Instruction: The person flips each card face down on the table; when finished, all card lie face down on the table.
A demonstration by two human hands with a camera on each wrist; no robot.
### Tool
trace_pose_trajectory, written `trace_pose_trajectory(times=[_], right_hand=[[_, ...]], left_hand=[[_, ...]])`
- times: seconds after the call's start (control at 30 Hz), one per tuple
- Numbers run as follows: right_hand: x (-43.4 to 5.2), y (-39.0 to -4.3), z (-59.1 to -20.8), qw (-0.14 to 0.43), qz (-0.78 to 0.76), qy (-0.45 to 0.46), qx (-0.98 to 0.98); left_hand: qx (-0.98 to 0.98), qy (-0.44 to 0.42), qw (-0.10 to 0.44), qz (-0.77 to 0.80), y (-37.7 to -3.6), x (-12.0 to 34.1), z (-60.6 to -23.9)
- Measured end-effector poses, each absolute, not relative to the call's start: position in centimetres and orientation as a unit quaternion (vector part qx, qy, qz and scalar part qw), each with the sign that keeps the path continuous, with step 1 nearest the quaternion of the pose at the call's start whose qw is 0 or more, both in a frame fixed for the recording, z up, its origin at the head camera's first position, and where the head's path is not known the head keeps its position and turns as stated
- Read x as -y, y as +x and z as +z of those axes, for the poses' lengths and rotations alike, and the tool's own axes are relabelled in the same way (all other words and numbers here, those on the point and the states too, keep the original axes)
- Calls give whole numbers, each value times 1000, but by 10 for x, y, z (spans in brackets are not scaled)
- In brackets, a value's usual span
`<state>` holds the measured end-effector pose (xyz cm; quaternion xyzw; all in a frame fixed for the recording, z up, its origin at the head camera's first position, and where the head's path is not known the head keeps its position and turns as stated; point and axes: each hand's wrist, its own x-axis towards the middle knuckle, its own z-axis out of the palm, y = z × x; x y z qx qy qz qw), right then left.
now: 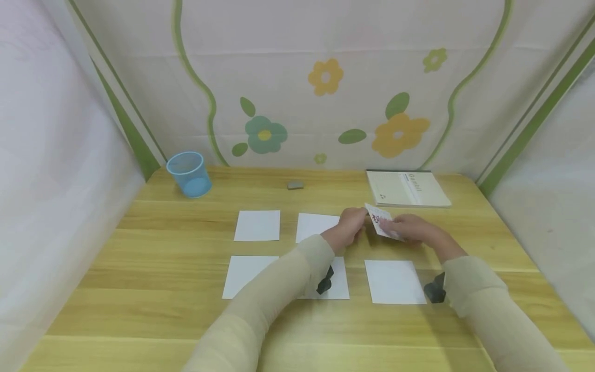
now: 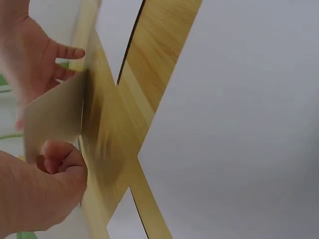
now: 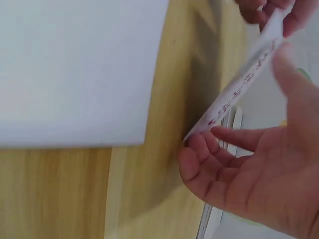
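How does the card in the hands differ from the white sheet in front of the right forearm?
The card is lifted off the table and tilted, gripped by the left hand and the right hand; the white sheet lies flat and untouched. The card shows reddish print on its face; the sheet looks blank. The card looks smaller than the sheet. Both are thin, pale and four-cornered.

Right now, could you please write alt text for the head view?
Both hands, left and right, hold a printed card above a wooden table. White sheets lie around; a blue cup and a book sit behind.
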<state>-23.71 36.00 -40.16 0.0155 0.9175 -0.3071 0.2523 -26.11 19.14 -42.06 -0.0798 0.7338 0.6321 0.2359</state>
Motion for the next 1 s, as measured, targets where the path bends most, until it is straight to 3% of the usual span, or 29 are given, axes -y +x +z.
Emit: trace_pose_trajectory(times=[0.1,0.2,0.3,0.43,0.53,0.63,1.0], right_hand=[[-355,-236,-395,263,-384,7,-885],[-351,-234,-389,238,-467,-2,-852],[-351,-232,-385,165,-535,-27,-828],[-361,-227,-381,47,-532,-49,-844],[-371,-223,-381,-2,-502,-44,-864],[-380,-219,-386,-5,-481,-56,-875],[-395,-219,-427,88,-355,-81,-927]], left_hand=[[-711,-20,229,664,-259,-192,-421],[-695,20,232,680,-255,-193,-422],[-707,31,209,675,-253,-191,-423],[-763,41,139,630,-255,-184,-425],[-793,49,105,598,-258,-177,-426],[-809,69,92,577,-259,-172,-428],[-876,196,91,432,-249,-168,-440]])
